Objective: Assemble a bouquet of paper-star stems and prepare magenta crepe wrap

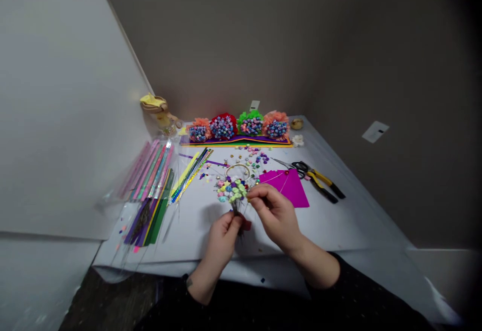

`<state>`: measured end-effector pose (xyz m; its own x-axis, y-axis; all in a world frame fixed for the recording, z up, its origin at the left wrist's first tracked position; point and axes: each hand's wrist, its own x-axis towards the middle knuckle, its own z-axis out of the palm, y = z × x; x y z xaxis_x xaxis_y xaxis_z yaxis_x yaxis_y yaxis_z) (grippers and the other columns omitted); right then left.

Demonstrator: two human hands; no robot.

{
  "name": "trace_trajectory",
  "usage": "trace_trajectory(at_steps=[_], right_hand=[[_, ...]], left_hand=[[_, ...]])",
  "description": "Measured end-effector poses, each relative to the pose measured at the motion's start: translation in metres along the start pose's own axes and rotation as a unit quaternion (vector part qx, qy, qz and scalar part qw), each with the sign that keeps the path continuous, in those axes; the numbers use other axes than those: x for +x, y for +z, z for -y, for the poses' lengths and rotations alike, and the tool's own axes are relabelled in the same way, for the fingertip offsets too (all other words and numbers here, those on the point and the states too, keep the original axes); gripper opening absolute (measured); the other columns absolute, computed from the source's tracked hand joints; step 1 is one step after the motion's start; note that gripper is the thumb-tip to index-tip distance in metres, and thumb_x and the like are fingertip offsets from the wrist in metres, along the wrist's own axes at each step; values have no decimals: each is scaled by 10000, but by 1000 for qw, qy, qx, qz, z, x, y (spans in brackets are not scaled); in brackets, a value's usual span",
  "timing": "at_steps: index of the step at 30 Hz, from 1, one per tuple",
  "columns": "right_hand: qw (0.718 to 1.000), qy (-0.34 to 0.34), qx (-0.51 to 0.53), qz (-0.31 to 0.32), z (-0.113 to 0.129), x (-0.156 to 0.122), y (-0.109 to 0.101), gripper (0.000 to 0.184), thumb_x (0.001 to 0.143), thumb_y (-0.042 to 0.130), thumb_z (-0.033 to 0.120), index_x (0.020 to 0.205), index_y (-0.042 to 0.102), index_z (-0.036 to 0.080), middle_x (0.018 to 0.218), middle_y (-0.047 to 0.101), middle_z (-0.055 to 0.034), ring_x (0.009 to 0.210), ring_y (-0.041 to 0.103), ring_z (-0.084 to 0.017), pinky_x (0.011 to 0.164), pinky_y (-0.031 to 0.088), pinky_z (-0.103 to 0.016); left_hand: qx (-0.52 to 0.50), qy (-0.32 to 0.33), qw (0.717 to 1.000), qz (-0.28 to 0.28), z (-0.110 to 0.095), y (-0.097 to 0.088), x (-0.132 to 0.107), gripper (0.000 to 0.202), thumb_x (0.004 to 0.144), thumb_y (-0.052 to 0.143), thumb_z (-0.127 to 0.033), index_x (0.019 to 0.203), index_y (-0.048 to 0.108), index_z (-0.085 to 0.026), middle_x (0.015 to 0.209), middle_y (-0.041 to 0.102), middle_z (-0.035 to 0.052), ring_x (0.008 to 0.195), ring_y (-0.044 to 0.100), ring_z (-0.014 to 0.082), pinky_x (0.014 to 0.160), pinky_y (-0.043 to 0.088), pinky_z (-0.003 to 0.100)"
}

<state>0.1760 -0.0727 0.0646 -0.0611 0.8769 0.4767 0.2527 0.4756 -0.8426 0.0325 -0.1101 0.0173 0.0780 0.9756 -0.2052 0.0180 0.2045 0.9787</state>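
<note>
Left arm: forearm comes up from the near edge of the table, wrist leaning inward, a dark mark on the skin near the dark cuff.
Left hand: thumb and fingers closed round the thin stems of the star bunch; grip firm and narrow.
Right arm: forearm slants in from the lower right, black sleeve pushed back below the elbow.
Right hand: palm turned inward, fingers curled, thumb and forefinger in a narrow pinch at the bunch's right side; cannot tell whether anything is between the tips.
Star bunch: roughly upright above the left hand, heads spread in yellow, green, blue, pink and purple; a red piece just beside its stems, its nature unclear.
Clear packets: at left, holding pastel strips side by side.
Tan container: rear left corner, yellow paper showing at the top.
Ruffled wraps: orange, red, green and a second orange, in a row at the back, each around a cluster of small stars.
Right of bunch: magenta paper, scissors, yellow-and-black pliers.
</note>
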Motion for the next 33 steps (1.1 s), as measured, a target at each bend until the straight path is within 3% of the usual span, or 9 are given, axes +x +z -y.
trace_trajectory(at_steps=[6,12,18,23,28,31,33], right_hand=[[989,-102,-102,0,-4,3,3,102,859,531,150,887,609,209,831,619,-39,825,577,-172,719,483,-325],[947,-223,-232,21,-7,9,-5,143,815,587,91,895,614,206,814,636,-34,781,535,-170,713,459,-318],[926,-270,-262,-29,-9,10,0,169,800,580,78,899,601,213,785,624,-36,756,539,-168,671,461,-304],[912,-306,-259,-85,-24,2,13,218,778,616,109,943,588,248,715,592,-13,674,522,-157,622,450,-301],[912,-296,-253,-128,-31,-3,23,280,749,650,116,977,560,253,749,577,-18,684,530,-166,634,461,-312],[929,-248,-238,-136,-33,0,15,305,773,644,183,1055,539,232,862,586,-56,789,552,-199,695,476,-350],[941,-208,-242,-117,-39,4,7,251,805,603,183,1049,551,215,884,590,-69,829,549,-204,725,471,-355]], left_hand=[[41,16,999,-20,-9,1,-2,335,840,467,-430,645,552,-172,617,616,28,615,538,152,613,405,255],[51,20,997,-47,-4,0,-2,308,847,457,-405,670,553,-172,613,612,22,613,545,152,613,412,255],[-41,-22,998,-47,-4,5,-1,220,789,541,-392,767,562,-174,652,641,16,650,618,166,659,491,281],[-57,-12,997,-43,-6,9,-3,220,777,564,-386,730,562,-172,606,607,-7,589,589,144,611,498,263],[-66,-5,997,-48,-1,6,-2,257,785,568,-416,721,559,-167,594,598,-10,560,568,133,572,484,250],[-64,12,995,-79,4,-12,1,291,798,567,-448,769,578,-158,592,611,-3,576,587,135,610,493,257],[-65,32,988,-135,8,-29,4,295,800,576,-454,815,587,-159,624,624,-5,608,608,133,640,496,252]])
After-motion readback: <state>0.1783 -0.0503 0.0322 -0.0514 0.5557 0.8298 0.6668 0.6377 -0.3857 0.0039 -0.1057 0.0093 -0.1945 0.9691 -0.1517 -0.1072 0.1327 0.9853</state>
